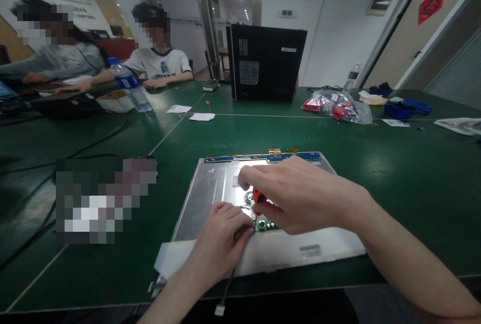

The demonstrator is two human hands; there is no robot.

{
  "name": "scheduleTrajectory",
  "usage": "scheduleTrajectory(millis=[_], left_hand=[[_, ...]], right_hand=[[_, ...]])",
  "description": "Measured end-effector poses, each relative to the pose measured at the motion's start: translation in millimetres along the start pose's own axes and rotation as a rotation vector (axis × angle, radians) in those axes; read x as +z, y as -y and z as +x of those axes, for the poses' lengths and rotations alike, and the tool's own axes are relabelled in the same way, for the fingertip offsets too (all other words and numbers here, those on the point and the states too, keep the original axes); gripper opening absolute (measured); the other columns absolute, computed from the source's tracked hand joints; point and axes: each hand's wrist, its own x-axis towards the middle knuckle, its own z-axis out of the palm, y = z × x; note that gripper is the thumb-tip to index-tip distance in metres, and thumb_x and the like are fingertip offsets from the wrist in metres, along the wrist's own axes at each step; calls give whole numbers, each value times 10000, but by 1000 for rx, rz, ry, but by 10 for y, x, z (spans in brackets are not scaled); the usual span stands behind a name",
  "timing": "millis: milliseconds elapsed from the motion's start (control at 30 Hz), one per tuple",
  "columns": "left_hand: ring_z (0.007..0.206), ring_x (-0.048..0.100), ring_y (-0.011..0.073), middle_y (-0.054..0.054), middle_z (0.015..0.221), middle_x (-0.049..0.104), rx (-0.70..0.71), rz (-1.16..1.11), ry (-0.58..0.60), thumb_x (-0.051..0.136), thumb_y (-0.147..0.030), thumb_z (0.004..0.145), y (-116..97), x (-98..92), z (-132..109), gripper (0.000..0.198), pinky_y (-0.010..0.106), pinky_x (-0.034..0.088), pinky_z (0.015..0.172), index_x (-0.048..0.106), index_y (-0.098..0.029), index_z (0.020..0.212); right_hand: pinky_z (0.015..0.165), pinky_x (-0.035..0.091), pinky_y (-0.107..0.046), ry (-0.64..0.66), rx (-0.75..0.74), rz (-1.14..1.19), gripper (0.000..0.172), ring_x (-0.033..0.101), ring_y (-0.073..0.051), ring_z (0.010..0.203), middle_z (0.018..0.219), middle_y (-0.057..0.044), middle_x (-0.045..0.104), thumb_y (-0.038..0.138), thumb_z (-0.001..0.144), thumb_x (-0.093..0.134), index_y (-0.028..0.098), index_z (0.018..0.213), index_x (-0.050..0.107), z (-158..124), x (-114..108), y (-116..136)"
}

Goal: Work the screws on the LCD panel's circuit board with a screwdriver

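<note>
A silvery flat display panel [201, 198] lies on the green table before me, a narrow blue circuit strip [311, 156] along its far edge. Over its middle, my right hand [304, 193] is closed around the orange and black handle of a screwdriver [257, 202], held upright. The tip points down at a small green circuit board [267, 225], which the hand partly covers. Just left of the tip, my left hand [225, 231] pinches a dark cable [230, 284] by the board's edge. That cable hangs past the table edge and ends in a white connector [220, 310].
Beyond the panel stands a black computer case [268, 63]. A bagged red item [338, 107] and blue objects [406, 108] lie far right. On the left are a tilted water bottle [130, 86], black cables [99, 138] and a blurred-out item [105, 201]. Two people sit behind.
</note>
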Motion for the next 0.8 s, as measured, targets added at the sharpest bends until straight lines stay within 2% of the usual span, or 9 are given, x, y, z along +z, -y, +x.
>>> scheduleTrajectory(millis=[133,300,400,600,700,800], left_hand=[[802,587,200,8,785,674,-5,7,-16,535,-125,818,-4,-4,4,124,369,375,786,624,-208,797],[793,595,204,24,805,688,4,26,-33,516,-125,811,-33,-18,8,154,360,403,754,644,-208,790],[770,598,206,28,801,692,3,33,-35,517,-135,818,-29,-10,-2,145,356,416,734,643,-204,799],[826,612,231,28,774,685,21,25,-73,549,-92,773,3,19,-14,122,381,407,776,608,-199,764],[808,612,221,14,745,675,21,14,-67,550,-84,774,9,22,-14,131,375,406,779,599,-201,742],[776,610,210,12,765,679,23,17,-61,552,-92,783,5,19,-17,127,374,413,771,613,-203,773]], right_hand=[[485,228,-264,-42,10,-38,131,519,-128,588,792,-11,661,286,900,491,172,965,492,11,16,-2],[483,188,-270,-89,33,-146,234,504,-121,533,665,-6,634,399,918,488,177,864,542,43,57,-14],[484,181,-274,-104,24,-169,289,476,-116,511,615,-2,599,404,948,426,181,809,547,58,76,4],[493,205,-267,-69,-39,-72,114,471,-116,561,732,1,626,262,904,451,178,937,521,49,63,75],[495,201,-268,-45,-13,-39,118,472,-115,566,772,-17,644,233,880,463,166,966,508,38,45,81],[504,197,-269,-33,26,-45,128,496,-119,578,776,-31,655,276,892,478,168,950,517,37,40,56]])
